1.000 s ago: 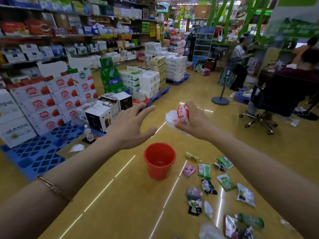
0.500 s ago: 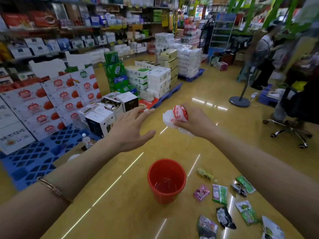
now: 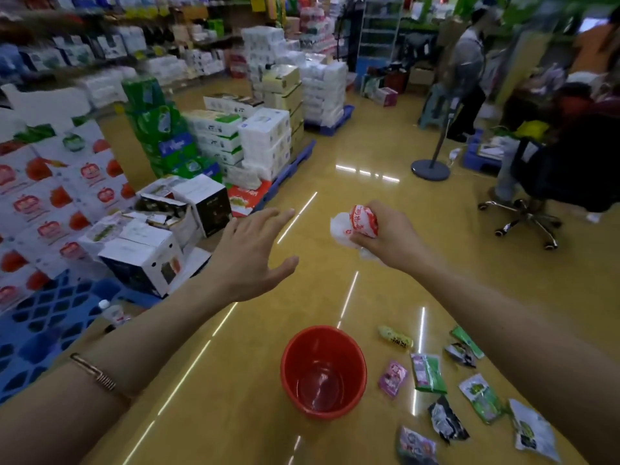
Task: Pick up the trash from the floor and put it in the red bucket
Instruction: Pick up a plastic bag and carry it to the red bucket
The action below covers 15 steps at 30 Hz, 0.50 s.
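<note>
Above floor [image 3: 369, 152], beyond red bucket [image 3: 350, 357], crumpled white-and-red wrapper [image 3: 355, 226] is gripped in right hand [image 3: 391, 238]. Left hand [image 3: 248, 260] is held spread, nothing grasped. More packets [image 3: 427, 372] are scattered on floor beside bucket. Risk judged: if released from here, wrapper would be dropped outside bucket; light plastic could be carried aside.

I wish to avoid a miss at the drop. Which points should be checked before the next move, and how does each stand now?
1. Right hand grips the wrapper: ok.
2. Bucket stands upright, mouth open: ok.
3. Bucket has room inside: ok.
4. Left hand holds nothing, apart from the bucket: ok.
5. Wrapper straight above the bucket: cannot tell.
</note>
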Available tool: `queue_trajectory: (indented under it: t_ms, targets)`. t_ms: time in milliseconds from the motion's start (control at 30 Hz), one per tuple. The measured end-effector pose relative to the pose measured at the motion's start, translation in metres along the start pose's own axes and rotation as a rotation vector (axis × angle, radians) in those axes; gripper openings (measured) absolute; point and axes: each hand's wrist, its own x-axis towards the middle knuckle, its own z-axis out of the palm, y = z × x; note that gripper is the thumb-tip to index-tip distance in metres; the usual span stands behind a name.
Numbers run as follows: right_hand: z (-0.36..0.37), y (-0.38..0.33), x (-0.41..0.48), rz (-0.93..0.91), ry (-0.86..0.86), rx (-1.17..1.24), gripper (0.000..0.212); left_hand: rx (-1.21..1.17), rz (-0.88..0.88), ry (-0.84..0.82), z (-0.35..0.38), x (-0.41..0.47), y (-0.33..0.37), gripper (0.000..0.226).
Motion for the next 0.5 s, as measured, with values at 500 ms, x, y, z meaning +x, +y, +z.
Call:
queue_trajectory:
  t_ms: [500]
  targets:
    - [0.172, 0.145, 0.036, 0.143, -0.326, -0.116, 0.038, -0.067, -0.089, -0.273, 0.193, 0.033, -0.084, 0.081]
